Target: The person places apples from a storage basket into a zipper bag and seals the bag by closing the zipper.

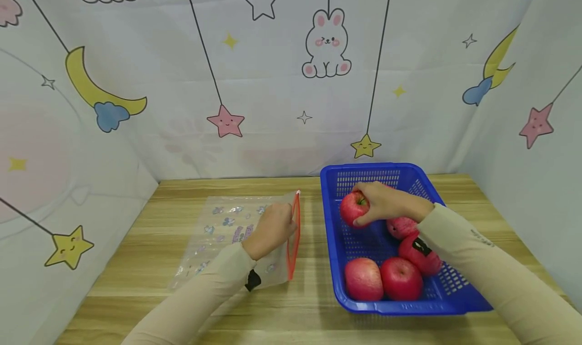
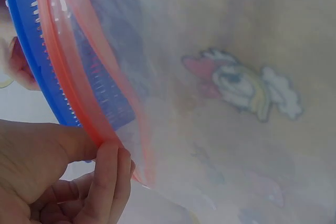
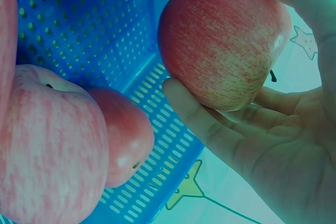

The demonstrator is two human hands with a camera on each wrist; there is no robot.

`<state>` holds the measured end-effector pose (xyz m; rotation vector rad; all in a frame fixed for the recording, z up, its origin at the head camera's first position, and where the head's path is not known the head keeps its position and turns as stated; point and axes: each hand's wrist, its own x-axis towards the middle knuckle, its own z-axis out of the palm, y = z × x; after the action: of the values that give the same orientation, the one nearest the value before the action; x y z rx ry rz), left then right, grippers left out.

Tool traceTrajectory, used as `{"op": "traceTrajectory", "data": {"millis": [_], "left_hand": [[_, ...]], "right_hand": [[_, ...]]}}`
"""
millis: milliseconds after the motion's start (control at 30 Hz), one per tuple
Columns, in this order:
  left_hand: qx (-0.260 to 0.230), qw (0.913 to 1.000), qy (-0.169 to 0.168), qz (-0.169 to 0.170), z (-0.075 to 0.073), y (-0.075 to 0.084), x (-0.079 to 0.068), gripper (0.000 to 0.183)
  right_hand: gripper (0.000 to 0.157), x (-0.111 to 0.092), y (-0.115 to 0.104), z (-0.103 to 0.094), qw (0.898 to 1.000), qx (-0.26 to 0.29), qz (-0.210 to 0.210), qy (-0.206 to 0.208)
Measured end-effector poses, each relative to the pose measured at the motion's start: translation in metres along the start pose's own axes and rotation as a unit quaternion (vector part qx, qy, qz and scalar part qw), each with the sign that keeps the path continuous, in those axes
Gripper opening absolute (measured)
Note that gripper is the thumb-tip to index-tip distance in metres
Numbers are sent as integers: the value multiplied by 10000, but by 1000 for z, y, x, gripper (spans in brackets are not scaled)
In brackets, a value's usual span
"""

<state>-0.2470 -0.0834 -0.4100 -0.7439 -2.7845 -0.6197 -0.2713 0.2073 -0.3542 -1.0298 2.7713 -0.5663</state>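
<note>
At a blue perforated basket (image 1: 409, 307), a person's right grip (image 1: 385, 201) curls around a round, red-streaked apple (image 1: 351, 208); to its left, the left grip (image 1: 273, 229) pinches the orange rim (image 1: 291, 272) of a translucent, cartoon-printed bag (image 1: 227, 238) on the wood-grained surface (image 1: 145, 239).

A red apple (image 1: 351, 209) streaked with yellow — its dark stem showing — is held by the right grip (image 1: 384, 201) over the blue basket (image 1: 386, 307), where more red apples (image 1: 401, 279) lie. Beside the basket, a clear printed bag (image 1: 223, 244) rests on the counter (image 1: 141, 264), its orange-edged mouth parted and pinched by the left grip (image 1: 273, 229).
</note>
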Motion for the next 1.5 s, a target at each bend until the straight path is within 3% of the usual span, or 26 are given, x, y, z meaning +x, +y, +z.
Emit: {"op": "traceTrajectory", "data": {"millis": [367,1500], "left_hand": [[271,9979,485,328,-11,1,3,47],[45,9989,437,167,-22,-2,1,46]], "right_hand": [[72,0,-2,-12,9998,192,45,96],[67,7,-16,-32,9990,164,-41,420]]}}
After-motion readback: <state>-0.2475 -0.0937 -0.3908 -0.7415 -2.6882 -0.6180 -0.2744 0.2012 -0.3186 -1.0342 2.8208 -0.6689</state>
